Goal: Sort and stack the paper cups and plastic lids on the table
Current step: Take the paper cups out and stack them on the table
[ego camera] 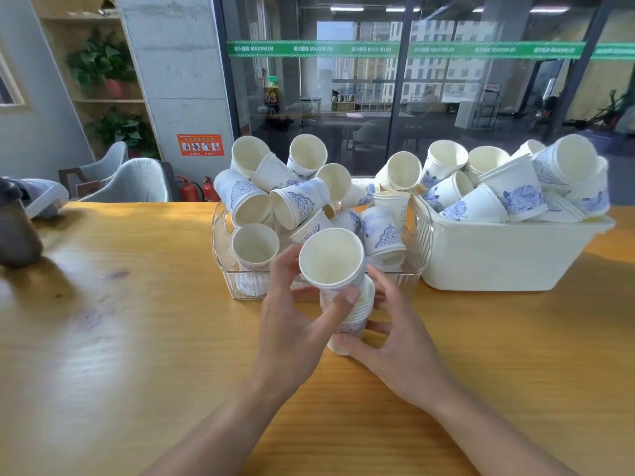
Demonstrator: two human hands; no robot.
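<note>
A single white paper cup point(331, 258) with a blue pattern is tilted toward me, gripped by my left hand point(295, 324), thumb on its near rim. It sits at the top of a stack of nested cups point(357, 316) that stands on the wooden table point(137, 338). My right hand point(395, 341) holds that stack low down, fingers wrapped round its right side and base. Just behind, a clear plastic basket point(240, 286) is heaped with several loose patterned cups. No lids are visible.
A white plastic bin point(508, 255) full of flower-printed cups stands at the right. A dark bottle point(15, 231) and a grey cloth point(41, 197) lie at the table's left edge. Chairs and a glass wall are behind the table.
</note>
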